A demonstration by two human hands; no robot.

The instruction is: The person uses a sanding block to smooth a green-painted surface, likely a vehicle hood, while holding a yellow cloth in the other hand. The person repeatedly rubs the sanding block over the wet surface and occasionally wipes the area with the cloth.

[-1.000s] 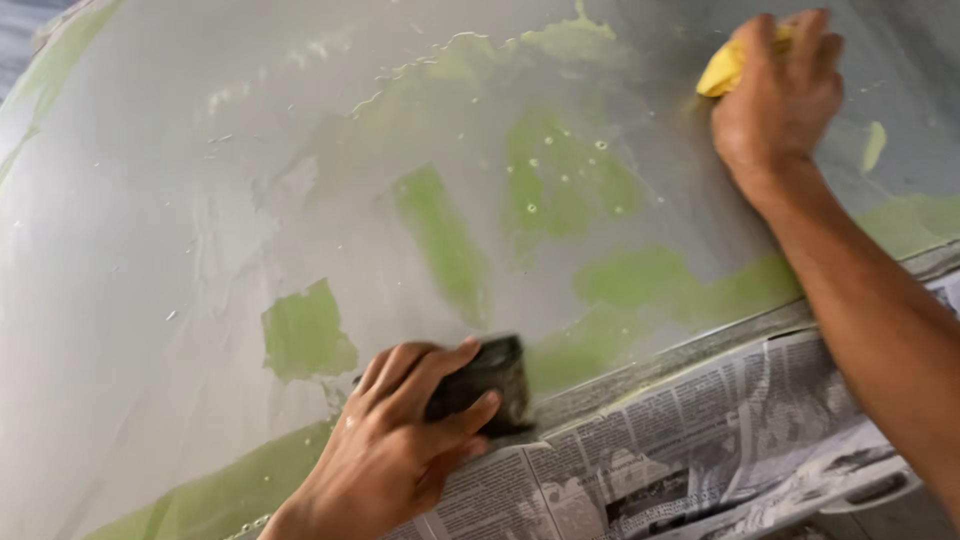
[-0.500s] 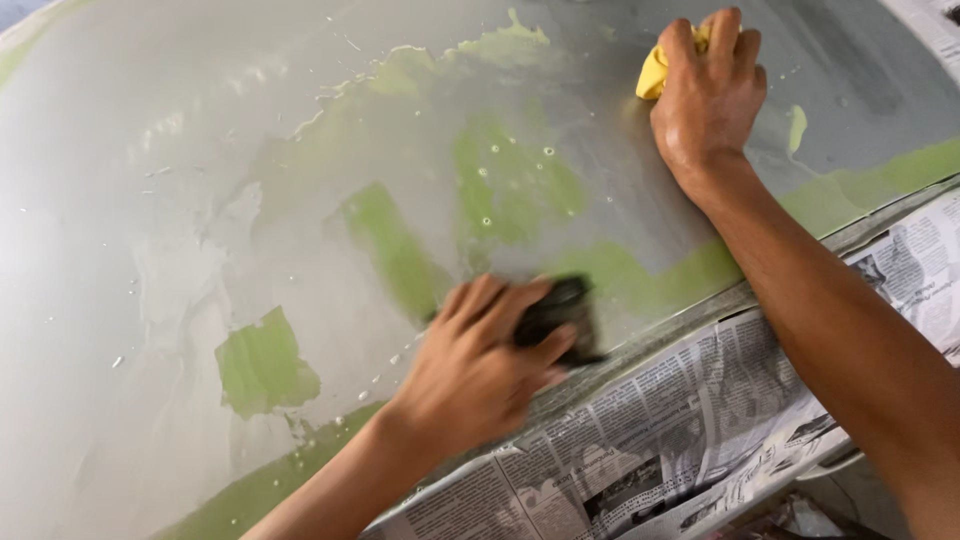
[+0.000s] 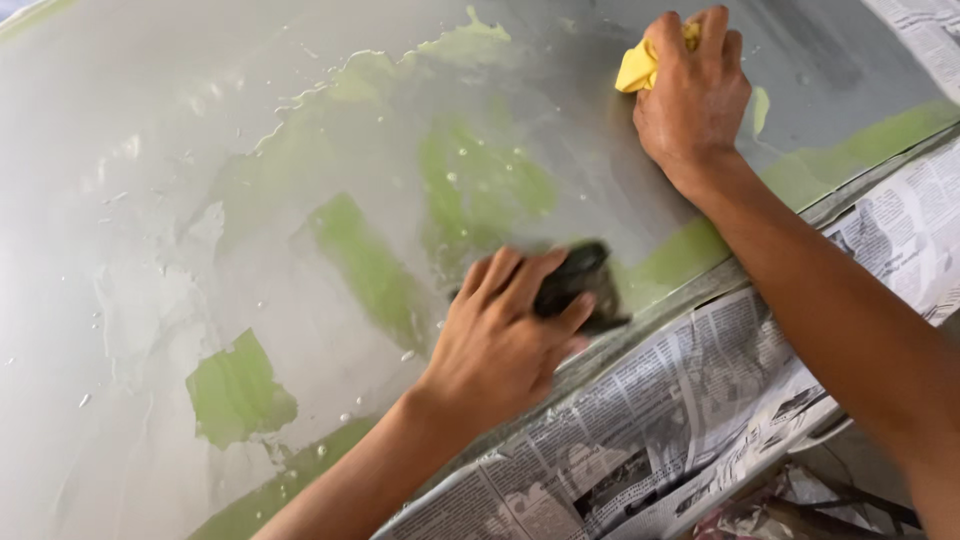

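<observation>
Left hand: the left hand (image 3: 505,335) lies palm down, fingers spread over a dark sanding block (image 3: 580,288) and pressing it flat against the panel; thumb along the block's near edge.

Sanding block: dark, roughly rectangular, sitting low on the panel just above its lower edge, on a band of green (only its right end shows past the fingers).

Right hand: the right hand (image 3: 693,92) is closed around a yellow sponge (image 3: 640,66), its knuckles up and the heel of the hand resting on the panel near the top right of the view.

Yellow sponge: bunched in the grip, poking out to the left of the fingers and touching the wet surface; well apart from the sanding block.

Panel: a grey car body panel (image 3: 200,200), wet, with beads of water and milky streaks across it (its full outline runs off the picture).

Green patches: green filler patches (image 3: 238,392) show through the grey, one blocky patch at lower left, a slanted strip in the middle, a broader smear above the left hand, and a long band following the lower edge.

Masking: sheets of newspaper (image 3: 650,430) cover the area below the panel's lower edge, running under both forearms toward the right.
</observation>
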